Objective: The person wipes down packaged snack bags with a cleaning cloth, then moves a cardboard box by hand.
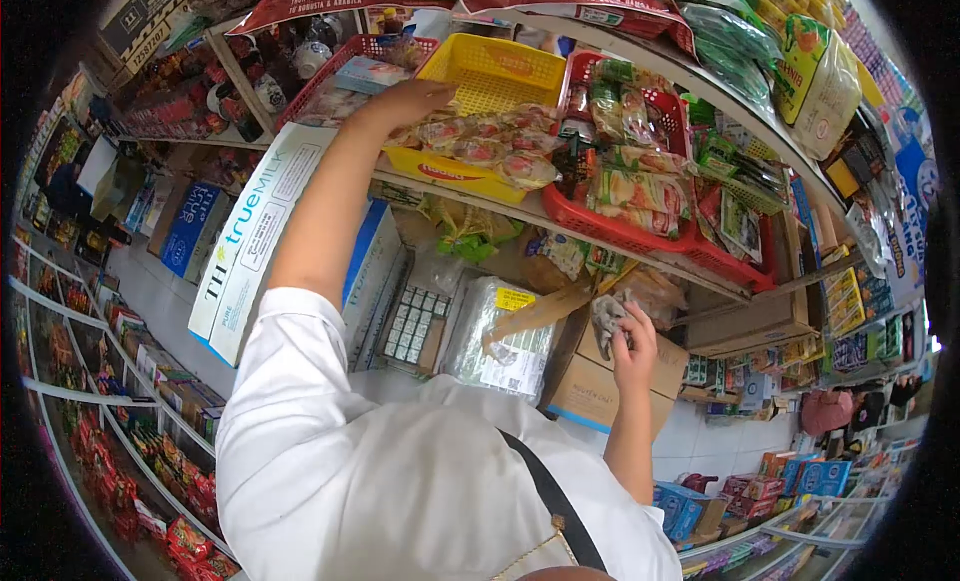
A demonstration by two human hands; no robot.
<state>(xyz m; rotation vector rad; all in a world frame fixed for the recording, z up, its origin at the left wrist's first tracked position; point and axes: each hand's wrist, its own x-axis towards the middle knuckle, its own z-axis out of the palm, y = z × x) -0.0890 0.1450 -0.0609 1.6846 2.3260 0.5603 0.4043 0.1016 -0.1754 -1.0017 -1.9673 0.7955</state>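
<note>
My left hand (415, 101) reaches over the left side of a yellow plastic basket (490, 66) on the shelf. Its fingers are stretched out and I see nothing held in them. Clear packets of round snacks (480, 141) lie in a row along the basket's front, close below that hand. Lower down on the right, my right hand (634, 346) is closed on a crumpled grey cloth (606, 321). Cardboard boxes (610, 386) stand just below the cloth.
Red baskets (625, 226) of packaged food sit right of the yellow one. A tall milk carton box (262, 236) stands beside my left arm. Beneath the shelf are a plastic-wrapped pack (500, 341) and a brown strip (545, 311). Stocked shelves (90, 381) line the left.
</note>
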